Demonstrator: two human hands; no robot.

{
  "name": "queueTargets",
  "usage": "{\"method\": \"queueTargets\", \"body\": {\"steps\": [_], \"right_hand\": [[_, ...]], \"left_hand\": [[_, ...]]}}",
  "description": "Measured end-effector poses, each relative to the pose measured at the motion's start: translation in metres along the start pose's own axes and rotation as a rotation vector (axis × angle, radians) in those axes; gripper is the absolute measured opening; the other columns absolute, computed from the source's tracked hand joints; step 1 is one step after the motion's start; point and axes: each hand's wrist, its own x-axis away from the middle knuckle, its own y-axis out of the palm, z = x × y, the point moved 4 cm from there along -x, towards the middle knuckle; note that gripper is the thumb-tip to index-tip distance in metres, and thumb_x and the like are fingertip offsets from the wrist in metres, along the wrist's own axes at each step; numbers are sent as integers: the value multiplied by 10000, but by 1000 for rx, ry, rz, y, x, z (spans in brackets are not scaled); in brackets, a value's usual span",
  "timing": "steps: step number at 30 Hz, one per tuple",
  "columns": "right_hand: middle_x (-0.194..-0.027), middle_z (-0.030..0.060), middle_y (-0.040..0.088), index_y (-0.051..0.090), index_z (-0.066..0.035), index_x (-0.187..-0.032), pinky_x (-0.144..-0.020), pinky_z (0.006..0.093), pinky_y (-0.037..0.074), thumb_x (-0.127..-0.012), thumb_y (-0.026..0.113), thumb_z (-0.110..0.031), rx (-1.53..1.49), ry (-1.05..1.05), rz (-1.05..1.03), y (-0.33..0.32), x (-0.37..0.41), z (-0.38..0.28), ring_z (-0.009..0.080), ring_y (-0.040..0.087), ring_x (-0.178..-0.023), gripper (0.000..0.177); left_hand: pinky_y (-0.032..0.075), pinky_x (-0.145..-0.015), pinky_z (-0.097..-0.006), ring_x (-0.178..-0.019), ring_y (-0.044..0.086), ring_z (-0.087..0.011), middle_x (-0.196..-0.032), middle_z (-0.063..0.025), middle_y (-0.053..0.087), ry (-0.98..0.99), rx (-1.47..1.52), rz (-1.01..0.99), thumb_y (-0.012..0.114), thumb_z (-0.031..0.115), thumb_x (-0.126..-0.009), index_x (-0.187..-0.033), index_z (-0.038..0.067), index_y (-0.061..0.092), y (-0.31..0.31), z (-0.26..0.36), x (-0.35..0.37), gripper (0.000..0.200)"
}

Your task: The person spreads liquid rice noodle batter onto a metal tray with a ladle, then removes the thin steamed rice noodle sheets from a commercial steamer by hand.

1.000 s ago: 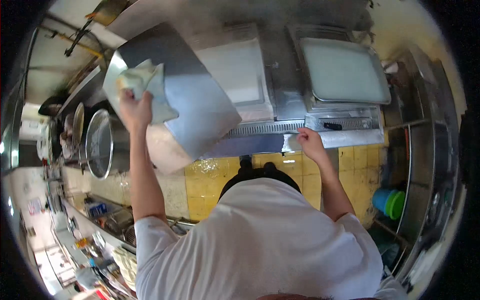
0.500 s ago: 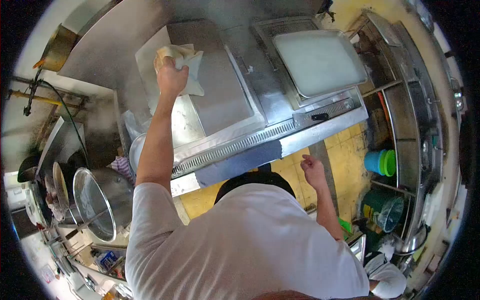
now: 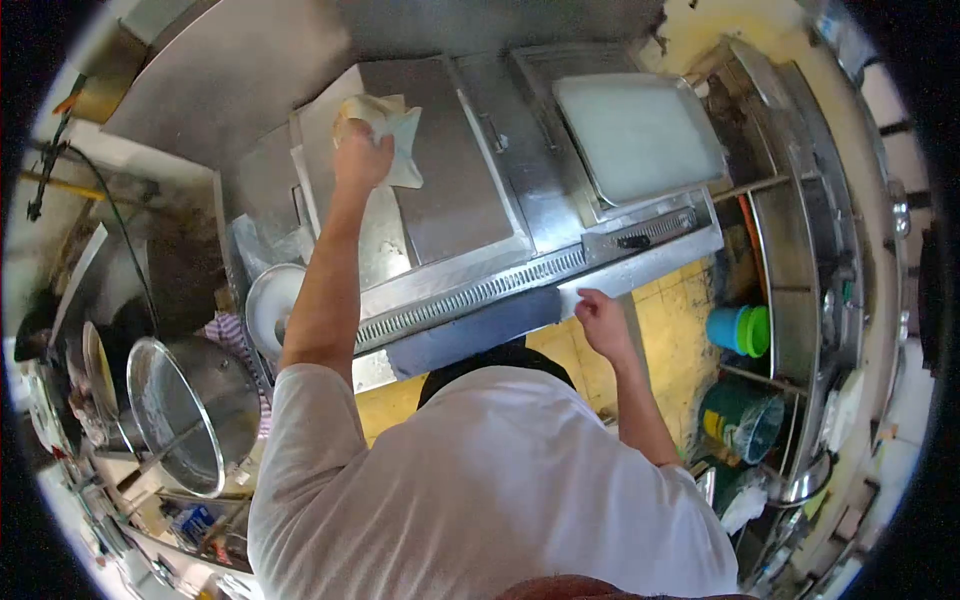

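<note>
My left hand (image 3: 362,158) is closed on a pale yellowish-white cloth (image 3: 404,140), which lies bunched against the left part of a flat steel cover (image 3: 452,180) on the metal counter. Part of the cloth is hidden under my fingers. My right hand (image 3: 600,320) hangs by the front edge of the counter, fingers curled and nothing visible in them. Between the cover and my body runs a slotted vent strip (image 3: 480,292).
A steel tray (image 3: 640,140) of whitish, cloudy content sits at the back right. Left of me stand a large pot (image 3: 185,415) and a round white lid (image 3: 272,310). Blue and green buckets (image 3: 740,330) are by the right-hand shelving. Haze hangs over the counter.
My left hand and the cloth appear slightly farther right and lower in the view. My right hand has come closer to the counter edge, and the view has shifted a little.
</note>
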Motion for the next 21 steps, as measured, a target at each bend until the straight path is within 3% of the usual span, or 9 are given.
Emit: {"method": "queueTargets", "body": {"steps": [2, 4, 7, 10, 14, 16, 17, 19, 21], "right_hand": [[-945, 209, 728, 671, 20, -1190, -782, 375, 556, -888, 642, -125, -6, -238, -40, 14, -30, -35, 302, 714, -846, 337], [-951, 206, 724, 676, 19, -1184, -783, 379, 549, -884, 640, -122, 45, -232, -141, 23, -60, -87, 297, 706, -848, 333], [-921, 168, 723, 674, -7, -1203, -788, 377, 546, -888, 653, -155, 67, -473, -195, 40, -105, -166, 288, 695, -822, 349], [-960, 169, 727, 658, -7, -1228, -818, 381, 547, -877, 663, -155, 41, -541, -219, 74, -156, -231, 299, 704, -884, 380], [-1047, 199, 728, 624, -1, -1276, -862, 399, 549, -861, 688, -199, 147, -662, -237, 129, -208, -317, 351, 704, -977, 465], [-1154, 243, 697, 578, -13, -1337, -922, 446, 536, -856, 692, -255, 398, -637, -58, 158, -228, -347, 406, 673, -1076, 551], [-1154, 243, 697, 578, -13, -1337, -922, 446, 536, -856, 692, -255, 399, -667, -85, 173, -231, -358, 406, 673, -1076, 551], [-1199, 323, 646, 558, 104, -1273, -995, 501, 487, -880, 674, -350, 512, -616, -105, 194, -241, -369, 445, 626, -1156, 611], [-1199, 344, 634, 512, 107, -1303, -995, 503, 487, -895, 640, -318, 505, -600, -72, 214, -261, -361, 463, 621, -1152, 602]], "left_hand": [[542, -861, -457, -963, 698, -409, -1070, -241, 705, -83, 144, -4, 732, 358, -830, -1206, -2, 574, -16, 2, 18, 544], [545, -846, -451, -931, 707, -399, -1062, -233, 708, -165, 283, 9, 741, 363, -832, -1209, 0, 573, -38, 10, 47, 550], [553, -777, -436, -855, 718, -344, -1053, -190, 711, -130, 382, 121, 769, 317, -825, -1191, 11, 593, -71, 23, 116, 509], [555, -692, -403, -770, 705, -287, -1065, -170, 697, -58, 477, 128, 771, 222, -830, -1183, 24, 606, -84, 16, 212, 437], [547, -630, -371, -707, 683, -262, -1039, -168, 681, -326, 553, 114, 761, 124, -834, -1142, 22, 630, -96, -6, 329, 350], [547, -628, -368, -703, 681, -258, -1032, -164, 679, -404, 500, 151, 759, 109, -834, -1139, 28, 631, -103, -21, 371, 340], [546, -626, -365, -700, 679, -254, -1026, -161, 677, -452, 459, 155, 757, 94, -835, -1135, 33, 632, -105, -29, 387, 331], [545, -625, -363, -701, 679, -253, -1018, -158, 675, -550, 460, 203, 755, 91, -836, -1131, 38, 631, -114, -39, 409, 324], [542, -628, -355, -704, 678, -249, -1003, -152, 671, -658, 473, 245, 746, 85, -842, -1115, 39, 626, -123, -48, 423, 302]]}}
